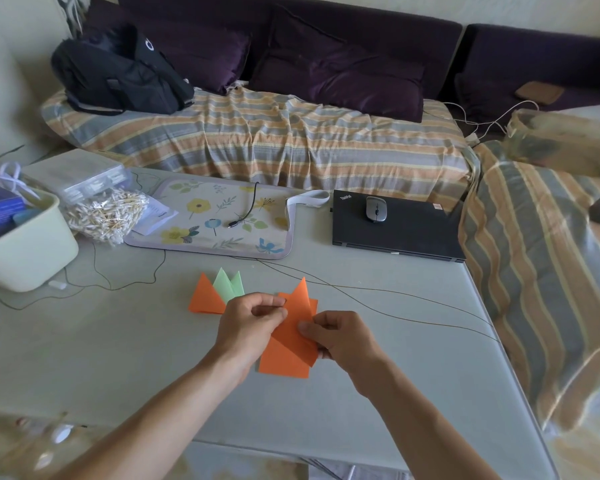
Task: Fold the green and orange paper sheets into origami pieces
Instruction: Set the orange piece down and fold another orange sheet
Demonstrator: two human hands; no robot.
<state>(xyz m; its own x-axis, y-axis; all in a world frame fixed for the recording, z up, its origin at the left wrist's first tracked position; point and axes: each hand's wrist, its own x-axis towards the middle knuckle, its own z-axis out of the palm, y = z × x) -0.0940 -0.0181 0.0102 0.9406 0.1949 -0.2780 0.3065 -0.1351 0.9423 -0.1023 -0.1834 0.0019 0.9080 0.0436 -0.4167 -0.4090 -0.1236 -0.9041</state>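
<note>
A partly folded orange paper sheet (291,341), with a pointed tip facing away from me, is held just above the pale table (118,358). My left hand (250,323) pinches its left edge near the top. My right hand (340,337) pinches its right side with thumb on top. More orange paper lies beneath it. To the left, on the table, lies a folded orange piece (207,299) with a pointed top, and beside it a folded light green piece (230,285) with two points, partly behind my left hand.
A closed black laptop (395,233) with a grey mouse (376,209) sits at the back right. A floral mat (219,220), a bag of cotton swabs (106,213) and a cream bin (25,244) stand at the back left. Thin cables (378,296) cross the table.
</note>
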